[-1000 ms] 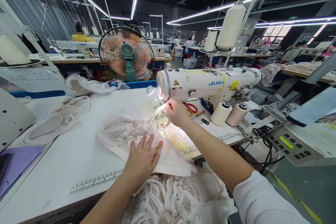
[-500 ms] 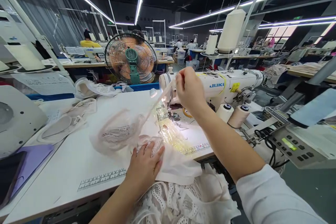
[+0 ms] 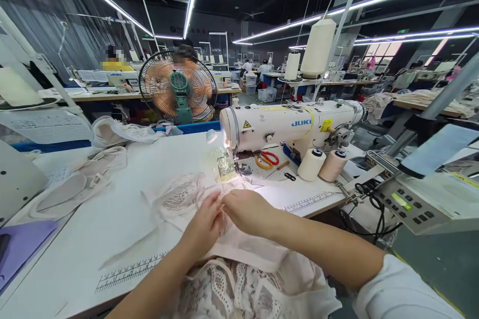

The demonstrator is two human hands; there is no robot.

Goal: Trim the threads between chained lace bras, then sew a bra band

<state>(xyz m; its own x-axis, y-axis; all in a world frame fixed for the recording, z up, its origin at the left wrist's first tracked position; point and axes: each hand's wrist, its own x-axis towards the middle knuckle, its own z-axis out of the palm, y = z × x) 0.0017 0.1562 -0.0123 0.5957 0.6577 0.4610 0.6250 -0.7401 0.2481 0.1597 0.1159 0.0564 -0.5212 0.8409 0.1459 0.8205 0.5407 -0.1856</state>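
My left hand (image 3: 204, 227) and my right hand (image 3: 245, 209) meet fingertip to fingertip on a pale lace garment (image 3: 187, 197) that lies on the white sewing table (image 3: 112, 244). Both pinch the fabric near a lace cup, just in front of the needle area of the white sewing machine (image 3: 288, 124). More lace cloth (image 3: 243, 289) spills over the table's front edge toward me. Whether the fingers hold a thin strap I cannot tell.
Red-handled scissors (image 3: 265, 158) and two thread cones (image 3: 322, 164) sit on the machine bed. A fan (image 3: 177, 87) stands behind the table. Bra cups (image 3: 75, 187) lie at the left, a control panel (image 3: 406, 204) at the right. Other people work at distant tables.
My right hand came down from in front of the machine head, where it held up a strap, to join my left hand on the lace. The garment shifted slightly toward me.
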